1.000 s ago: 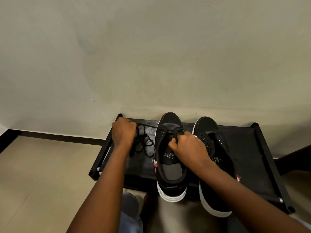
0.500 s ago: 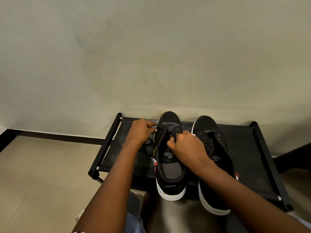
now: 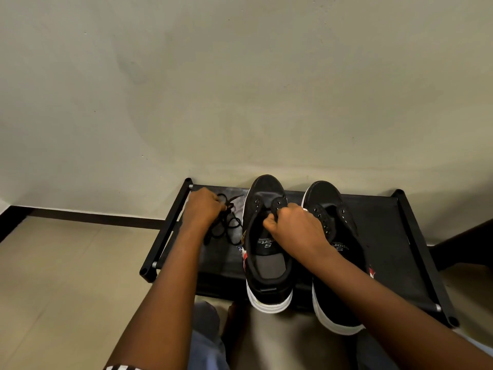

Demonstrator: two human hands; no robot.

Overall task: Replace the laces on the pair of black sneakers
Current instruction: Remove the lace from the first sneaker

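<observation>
On a low black rack [image 3: 378,236] against a wall, two unlaced black sneakers [image 3: 266,236] sit while the left hand [image 3: 202,209] clutches a tangled black lace [image 3: 226,222] and the right hand [image 3: 293,225] pinches the left sneaker's eyelet flap, best held taut for threading.

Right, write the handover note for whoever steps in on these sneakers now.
Left hand: grips the loose black lace lying on the black rack, left of the shoes.
Right hand: pinches the right eyelet flap of the left sneaker.
Right sneaker stands beside it on the rack.
Done: no lace shows in either shoe's eyelets.
Left: thread laces into both sneakers. Only one lace bundle is in view.
</observation>
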